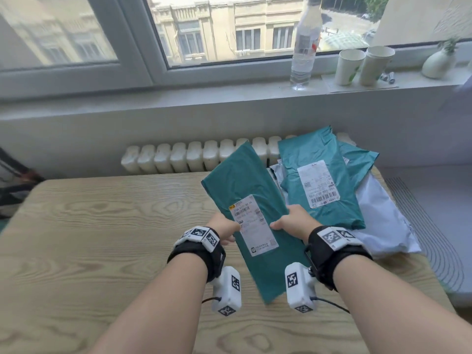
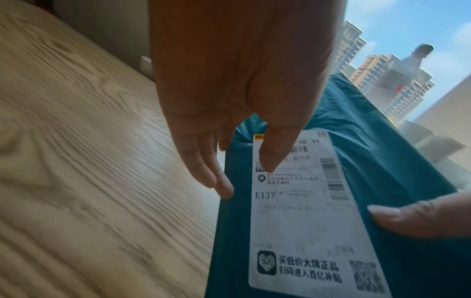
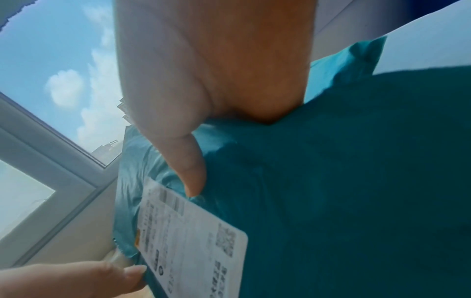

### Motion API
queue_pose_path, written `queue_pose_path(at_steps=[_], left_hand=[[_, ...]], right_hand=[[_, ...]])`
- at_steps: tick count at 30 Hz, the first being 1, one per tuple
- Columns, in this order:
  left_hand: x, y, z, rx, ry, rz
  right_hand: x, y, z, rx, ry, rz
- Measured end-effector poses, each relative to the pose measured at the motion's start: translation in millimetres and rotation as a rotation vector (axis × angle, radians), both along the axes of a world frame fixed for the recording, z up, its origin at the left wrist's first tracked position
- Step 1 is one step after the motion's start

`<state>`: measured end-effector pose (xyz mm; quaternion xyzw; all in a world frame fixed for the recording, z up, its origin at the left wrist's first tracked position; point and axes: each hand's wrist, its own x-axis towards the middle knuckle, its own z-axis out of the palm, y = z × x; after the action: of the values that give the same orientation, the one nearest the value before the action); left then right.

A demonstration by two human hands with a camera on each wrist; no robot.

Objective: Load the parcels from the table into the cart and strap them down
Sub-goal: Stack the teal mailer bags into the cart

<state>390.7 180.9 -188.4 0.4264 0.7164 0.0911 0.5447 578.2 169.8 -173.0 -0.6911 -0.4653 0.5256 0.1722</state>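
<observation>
A teal plastic mailer parcel (image 1: 250,190) with a white shipping label (image 1: 254,224) is held tilted above the wooden table (image 1: 102,226). My left hand (image 1: 224,229) pinches its left edge, thumb on the label (image 2: 293,211). My right hand (image 1: 290,221) grips its right edge, thumb on top (image 3: 193,171), the other fingers hidden beneath. At the table's far right lies a pile of parcels: a second teal mailer (image 1: 319,180) on top, another teal one (image 1: 357,162) behind, and white mailers (image 1: 383,221) underneath. No cart is in view.
A white radiator (image 1: 194,155) runs behind the table under the window sill (image 1: 229,98). On the sill stand a water bottle (image 1: 305,44), two paper cups (image 1: 362,65) and a small white vase (image 1: 438,62). A dark object (image 1: 12,185) sits at far left.
</observation>
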Motion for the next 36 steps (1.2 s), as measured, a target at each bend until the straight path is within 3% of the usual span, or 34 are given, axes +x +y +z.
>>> queue_pose_path(at_steps=[4, 11, 19, 36], left_hand=[[-34, -6, 4, 0.019, -0.123, 0.206], [-100, -34, 19, 0.027, -0.343, 0.367], [-204, -97, 32, 0.087, -0.49, 0.523], [-446, -224, 35, 0.355, -0.508, 0.953]], right_hand=[[-28, -1, 14, -0.003, 0.036, 0.006], [-92, -20, 37, -0.004, 0.062, 0.049], [-202, -59, 51, 0.027, -0.008, 0.169], [-437, -143, 60, 0.134, 0.015, 0.374]])
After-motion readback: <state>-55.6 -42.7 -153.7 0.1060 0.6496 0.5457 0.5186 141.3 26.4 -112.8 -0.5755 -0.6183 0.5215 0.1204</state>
